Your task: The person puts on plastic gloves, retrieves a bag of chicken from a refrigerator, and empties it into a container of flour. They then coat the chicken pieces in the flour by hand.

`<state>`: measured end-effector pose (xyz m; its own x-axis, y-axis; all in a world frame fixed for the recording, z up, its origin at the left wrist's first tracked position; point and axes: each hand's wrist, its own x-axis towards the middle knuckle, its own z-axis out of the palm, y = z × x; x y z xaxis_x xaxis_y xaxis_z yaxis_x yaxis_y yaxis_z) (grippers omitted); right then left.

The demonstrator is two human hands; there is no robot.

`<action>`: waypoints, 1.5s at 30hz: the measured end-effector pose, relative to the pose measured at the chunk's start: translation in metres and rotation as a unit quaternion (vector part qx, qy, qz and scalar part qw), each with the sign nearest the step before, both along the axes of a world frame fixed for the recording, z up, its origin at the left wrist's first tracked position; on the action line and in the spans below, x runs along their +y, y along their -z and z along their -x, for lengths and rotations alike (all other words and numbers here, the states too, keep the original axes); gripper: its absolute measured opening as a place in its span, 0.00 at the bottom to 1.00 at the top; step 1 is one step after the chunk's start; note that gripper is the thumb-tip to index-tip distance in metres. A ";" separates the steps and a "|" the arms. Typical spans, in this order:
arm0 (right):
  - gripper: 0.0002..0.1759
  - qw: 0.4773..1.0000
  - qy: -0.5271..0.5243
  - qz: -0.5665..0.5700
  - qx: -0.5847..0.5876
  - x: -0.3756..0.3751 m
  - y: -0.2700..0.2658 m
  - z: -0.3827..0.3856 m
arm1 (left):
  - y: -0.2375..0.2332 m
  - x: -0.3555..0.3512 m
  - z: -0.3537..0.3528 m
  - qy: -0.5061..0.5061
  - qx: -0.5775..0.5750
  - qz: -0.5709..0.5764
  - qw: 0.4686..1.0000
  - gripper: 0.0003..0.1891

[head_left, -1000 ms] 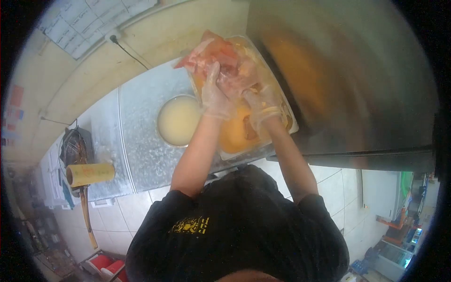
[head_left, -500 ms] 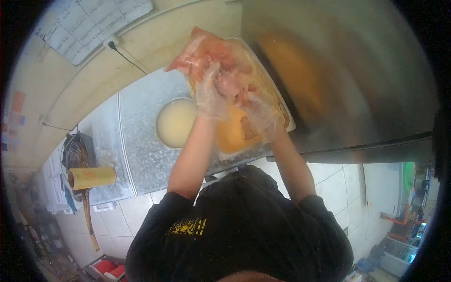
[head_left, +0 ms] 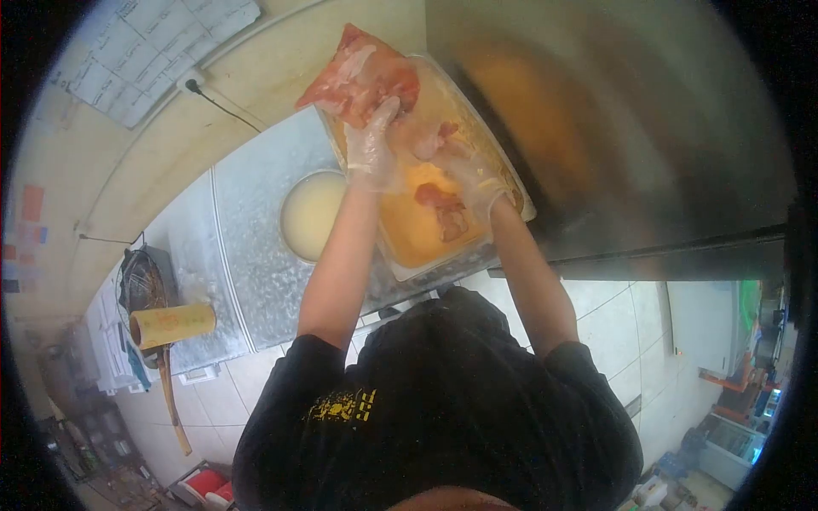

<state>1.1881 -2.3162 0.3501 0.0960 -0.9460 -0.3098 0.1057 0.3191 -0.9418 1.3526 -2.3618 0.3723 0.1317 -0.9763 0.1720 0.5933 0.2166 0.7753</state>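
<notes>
A clear plastic bag of raw pink meat point(head_left: 362, 77) is tilted over the far left edge of a large rectangular tray point(head_left: 400, 271). My left hand point(head_left: 372, 149), in a clear plastic glove, is closed on the near side of this bag. Also gloved, my right hand point(head_left: 469, 175) is over the middle of the tray, close to some pale meat point(head_left: 430, 140) near the bag's mouth. Motion smears its fingers, so its grip cannot be made out. Pieces of raw meat point(head_left: 447, 213) lie in the tray on an orange-yellow layer.
Left of the tray, a round metal bowl of pale cloudy liquid point(head_left: 313, 217) stands on the metal worktop point(head_left: 251, 221). A yellow cylinder point(head_left: 173, 324) and a wooden-handled tool point(head_left: 175, 404) are farther left. A large metal panel point(head_left: 613, 145) borders the tray's right side.
The bag and my left hand have shifted slightly left and away from me. My right hand has moved a little left, and more meat shows on the tray's orange-yellow layer.
</notes>
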 end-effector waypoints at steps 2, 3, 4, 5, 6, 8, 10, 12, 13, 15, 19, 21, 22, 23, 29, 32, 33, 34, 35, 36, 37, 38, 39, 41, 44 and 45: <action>0.26 0.993 0.046 -0.063 -0.093 -0.018 0.041 0.003 | -0.007 0.003 0.006 0.017 0.046 0.023 0.999 0.30; 0.26 0.986 0.056 -0.082 -0.138 -0.017 0.054 0.008 | -0.009 0.006 0.007 0.024 0.070 0.032 0.997 0.30; 0.27 0.976 0.065 -0.099 -0.181 -0.017 0.065 0.018 | -0.005 0.003 0.005 0.022 0.055 0.022 0.998 0.30; 0.27 0.965 0.072 -0.118 -0.224 -0.017 0.066 0.022 | -0.002 0.001 0.001 0.018 0.040 0.013 0.999 0.30; 0.28 0.970 0.094 -0.124 -0.185 -0.018 0.068 0.023 | 0.002 0.001 -0.002 0.014 0.026 0.001 1.000 0.30; 0.30 0.976 0.135 -0.136 -0.105 -0.023 0.068 0.022 | -0.001 0.001 -0.004 0.001 -0.030 0.025 0.999 0.29; 0.33 0.982 0.150 -0.117 0.001 -0.018 0.043 0.012 | -0.004 0.003 -0.005 -0.008 -0.092 0.034 0.995 0.30; 0.34 0.984 0.143 -0.044 0.093 -0.011 0.036 0.003 | -0.003 -0.004 -0.008 -0.013 -0.162 0.030 0.986 0.30; 0.35 0.983 0.127 0.020 0.133 -0.010 0.035 0.000 | -0.002 -0.008 -0.007 -0.036 -0.188 0.064 0.979 0.29; 0.34 0.980 0.093 0.075 0.160 -0.005 0.031 -0.003 | -0.004 -0.009 -0.002 -0.061 -0.189 0.104 0.975 0.28; 0.26 0.989 0.105 0.100 0.018 -0.007 0.022 -0.010 | -0.028 0.005 0.010 0.000 0.046 0.050 0.998 0.24; 0.23 0.984 0.131 0.080 -0.084 -0.008 0.013 -0.018 | -0.023 0.010 0.012 0.033 0.162 0.021 0.986 0.22; 0.22 0.982 0.132 0.044 -0.126 -0.011 -0.002 -0.020 | -0.015 0.009 0.010 0.025 0.149 -0.014 0.988 0.23; 0.22 0.977 0.132 0.009 -0.167 -0.017 -0.012 -0.023 | -0.001 0.006 0.006 0.016 0.136 -0.047 0.989 0.24; 0.24 0.974 0.060 0.106 -0.189 -0.051 0.037 -0.031 | 0.003 0.021 0.002 0.033 0.050 -0.008 0.998 0.28; 0.27 0.981 0.008 0.180 -0.076 -0.056 0.044 -0.030 | 0.007 0.028 -0.013 0.059 -0.018 -0.005 0.998 0.29; 0.27 0.982 -0.014 0.180 -0.055 -0.050 0.026 -0.031 | 0.010 0.027 -0.015 0.058 -0.024 -0.010 0.998 0.28; 0.27 0.982 -0.038 0.180 -0.035 -0.040 0.008 -0.031 | 0.014 0.025 -0.018 0.058 -0.031 -0.015 0.998 0.28; 0.27 0.983 -0.060 0.173 0.020 -0.043 0.008 -0.036 | 0.028 0.019 -0.020 0.037 -0.023 -0.032 0.999 0.27; 0.27 0.980 -0.083 0.167 0.073 -0.046 0.008 -0.041 | 0.028 0.019 -0.019 0.018 -0.011 -0.040 0.999 0.26; 0.27 0.970 -0.102 0.154 0.160 -0.068 0.031 -0.050 | 0.029 0.020 -0.017 -0.002 0.001 -0.048 0.999 0.25; 0.27 0.960 -0.115 0.142 0.213 -0.070 0.027 -0.052 | 0.018 0.026 -0.008 -0.019 0.017 -0.046 0.999 0.24; 0.27 0.946 -0.130 0.131 0.265 -0.072 0.021 -0.053 | 0.011 0.029 -0.004 -0.035 0.032 -0.043 0.998 0.23; 0.27 0.935 -0.151 0.107 0.302 -0.041 -0.043 -0.049 | 0.020 0.026 -0.005 -0.016 0.034 -0.033 0.999 0.23; 0.28 0.992 -0.080 0.092 -0.029 -0.046 0.007 -0.039 | 0.028 0.025 -0.005 -0.031 0.058 -0.071 0.995 0.26; 0.29 0.976 -0.097 0.184 0.061 -0.063 0.046 -0.033 | 0.027 0.025 -0.004 -0.044 0.070 -0.090 0.993 0.27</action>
<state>1.2214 -2.3790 0.3046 0.2691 -0.9627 0.0277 -0.0427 -0.0406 -0.9983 1.3569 -2.3371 0.3455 0.2277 -0.9733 -0.0300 0.6824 0.1375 0.7179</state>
